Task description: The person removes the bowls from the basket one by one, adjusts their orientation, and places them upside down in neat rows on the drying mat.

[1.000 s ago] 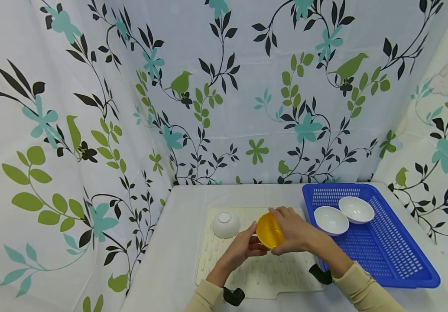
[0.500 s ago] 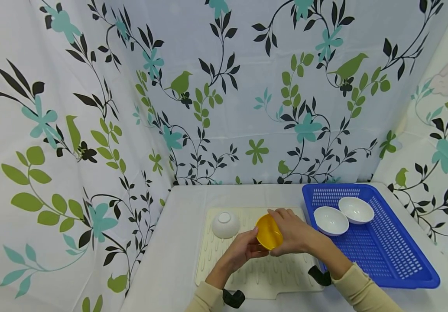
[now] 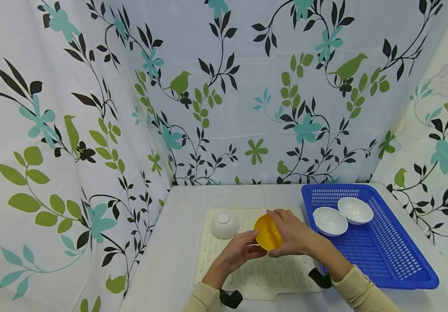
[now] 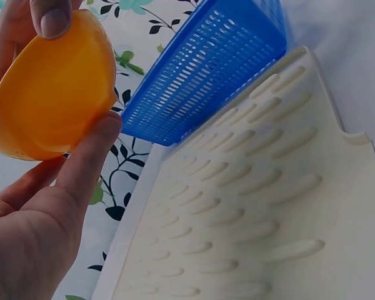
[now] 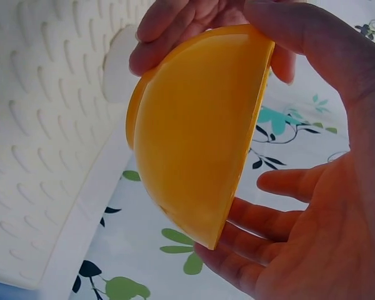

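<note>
A yellow bowl point(image 3: 268, 233), tilted on its side, is held up over a cream ribbed drying mat point(image 3: 263, 281). My right hand point(image 3: 293, 234) grips it by the rim, thumb on one side and fingertips on the opposite side, as the right wrist view shows. From the left, my left hand point(image 3: 237, 253) holds the bowl's outer side near the foot between thumb and fingers. In the left wrist view, the outside of the yellow bowl point(image 4: 59, 87) faces the camera. One white bowl point(image 3: 224, 225) rests upside down on the mat's far left part.
To the right stands a blue plastic basket point(image 3: 368, 255) with perforated walls. Two white bowls point(image 3: 330, 221) sit upright in its far left part, side by side. A patterned curtain point(image 3: 216, 108) hangs behind and on both sides of the white table point(image 3: 169, 251).
Hands and yellow bowl stay almost in place; the bowl keeps its tilt. The head view has shifted very slightly.
</note>
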{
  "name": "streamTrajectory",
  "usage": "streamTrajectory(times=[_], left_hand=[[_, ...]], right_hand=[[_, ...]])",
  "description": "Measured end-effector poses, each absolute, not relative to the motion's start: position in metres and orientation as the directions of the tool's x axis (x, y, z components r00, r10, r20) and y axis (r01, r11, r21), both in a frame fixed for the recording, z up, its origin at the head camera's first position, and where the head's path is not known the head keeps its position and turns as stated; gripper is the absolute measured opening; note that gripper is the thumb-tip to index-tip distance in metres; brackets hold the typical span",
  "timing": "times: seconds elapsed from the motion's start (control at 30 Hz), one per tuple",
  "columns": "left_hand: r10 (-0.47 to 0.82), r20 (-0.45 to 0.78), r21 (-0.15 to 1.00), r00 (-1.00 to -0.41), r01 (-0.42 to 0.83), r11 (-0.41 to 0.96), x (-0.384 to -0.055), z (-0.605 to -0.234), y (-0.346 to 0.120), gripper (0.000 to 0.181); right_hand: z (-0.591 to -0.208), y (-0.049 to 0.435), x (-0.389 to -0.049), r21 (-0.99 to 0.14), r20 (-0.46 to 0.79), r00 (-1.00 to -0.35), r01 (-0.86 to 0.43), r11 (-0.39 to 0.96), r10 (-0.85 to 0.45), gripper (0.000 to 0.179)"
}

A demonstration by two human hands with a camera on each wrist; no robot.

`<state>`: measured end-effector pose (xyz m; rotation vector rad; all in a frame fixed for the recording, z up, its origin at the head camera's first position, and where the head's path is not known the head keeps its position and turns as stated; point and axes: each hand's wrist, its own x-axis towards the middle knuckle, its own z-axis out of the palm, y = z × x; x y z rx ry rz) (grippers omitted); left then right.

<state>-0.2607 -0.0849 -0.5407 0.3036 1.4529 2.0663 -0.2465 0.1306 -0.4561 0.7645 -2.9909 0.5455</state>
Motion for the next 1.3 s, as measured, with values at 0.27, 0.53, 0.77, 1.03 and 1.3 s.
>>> streamTrajectory(times=[0.27,0.53,0.77,1.03,1.3], left_hand=[[0.59,-0.123,0.9,-0.798,-0.341,-0.273,-0.262,-0.542,-0.087,0.053],[0.57,-0.1,0.928,-0.815,-0.282,-0.241,-0.262,-0.541,-0.089,0.054],[0.489,-0.05,0.965,-0.871,-0.168,-0.201,-0.262,-0.535,-0.09,0.056],[0.458,0.03,0.99,-0.888,-0.037,-0.137,-0.26,-0.53,-0.091,0.058],[0.436,0.084,0.996,-0.896,0.057,-0.074,-0.258,-0.528,-0.092,0.067]], right_hand=[[-0.46,0.133,-0.248,-0.332,0.133,-0.867,-0.496,0.803,-0.48,0.109],[-0.458,0.137,-0.25,-0.428,0.111,-0.882,-0.459,0.778,-0.458,0.11],[-0.456,0.141,-0.254,-0.474,0.066,-0.909,-0.392,0.789,-0.412,0.111],[-0.452,0.143,-0.256,-0.505,0.019,-0.934,-0.317,0.803,-0.356,0.106],[-0.448,0.148,-0.256,-0.537,-0.009,-0.936,-0.293,0.791,-0.352,0.093]])
